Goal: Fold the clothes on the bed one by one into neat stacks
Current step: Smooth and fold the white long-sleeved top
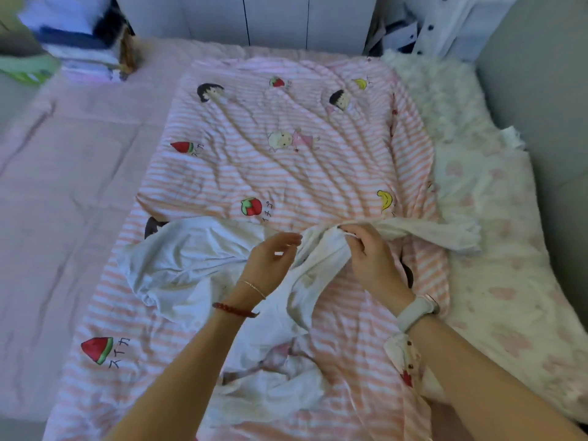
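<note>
Nearest us, our forearms reach out over a crumpled white garment [178, 265] lying across the near half of a pink-and-white striped quilt [286, 160] printed with cartoon girls, strawberries and bananas. Our right hand [372, 259] grips a bunched fold of the garment, fingers curled round it; a white watch [413, 310] sits on that wrist. Our left hand [270, 259] rests against the cloth with fingers relaxed, holding nothing, red bead bracelet [234, 310] at the wrist. The quilt covers the middle of the bed; a plain pink sheet [57, 186] runs along its left edge, a fluffy white blanket [439, 100] along the right. Blurred stacked items [79, 55] sit at the far left corner.
</note>
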Action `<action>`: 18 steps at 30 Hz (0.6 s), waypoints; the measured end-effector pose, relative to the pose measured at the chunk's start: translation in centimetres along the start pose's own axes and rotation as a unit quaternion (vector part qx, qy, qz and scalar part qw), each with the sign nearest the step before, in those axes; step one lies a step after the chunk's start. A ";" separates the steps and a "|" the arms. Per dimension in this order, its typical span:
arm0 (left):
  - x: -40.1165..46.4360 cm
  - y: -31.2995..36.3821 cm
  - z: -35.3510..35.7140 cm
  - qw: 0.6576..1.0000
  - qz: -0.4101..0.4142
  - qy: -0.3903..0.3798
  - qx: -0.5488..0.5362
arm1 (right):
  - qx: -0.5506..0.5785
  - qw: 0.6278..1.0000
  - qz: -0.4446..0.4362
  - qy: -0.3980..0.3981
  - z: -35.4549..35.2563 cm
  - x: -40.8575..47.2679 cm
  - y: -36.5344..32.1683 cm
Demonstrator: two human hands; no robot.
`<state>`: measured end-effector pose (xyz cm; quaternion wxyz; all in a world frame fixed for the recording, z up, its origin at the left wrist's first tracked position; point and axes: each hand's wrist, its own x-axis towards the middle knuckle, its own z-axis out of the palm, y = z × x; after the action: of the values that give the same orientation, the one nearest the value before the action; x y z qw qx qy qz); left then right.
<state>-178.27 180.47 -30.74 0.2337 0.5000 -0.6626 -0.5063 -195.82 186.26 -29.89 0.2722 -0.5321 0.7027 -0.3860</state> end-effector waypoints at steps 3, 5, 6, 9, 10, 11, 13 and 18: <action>2.1 7.2 -3.6 0.996 0.068 0.005 -0.058 | -0.025 0.994 -0.110 -0.006 -4.0 3.4 -6.6; 2.8 11.7 -6.0 0.990 0.117 0.004 -0.072 | -0.025 0.989 -0.147 -0.009 -6.6 5.2 -11.3; 2.9 14.0 -7.1 0.987 0.144 0.004 -0.072 | -0.017 0.986 -0.166 0.000 -7.8 6.0 -13.7; 2.6 21.2 -10.3 0.972 0.213 0.003 -0.100 | 0.004 0.973 -0.228 0.038 -11.4 7.2 -21.1; 2.3 23.4 -11.4 0.965 0.237 -0.002 -0.115 | 0.002 0.967 -0.251 0.043 -12.4 7.4 -23.2; 1.9 25.3 -12.3 0.958 0.259 -0.010 -0.121 | -0.004 0.961 -0.273 0.046 -13.4 7.5 -25.1; 1.0 28.4 -14.1 0.950 0.294 -0.030 -0.101 | -0.010 0.948 -0.312 0.055 -15.2 7.3 -28.1; -1.0 32.6 -16.5 0.932 0.342 -0.089 -0.080 | 0.001 0.922 -0.374 0.099 -18.5 6.0 -32.2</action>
<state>-178.30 173.70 5.17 0.3717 0.1759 -0.7689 -0.4896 -194.89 180.85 7.28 0.0375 -0.7150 0.4751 -0.5115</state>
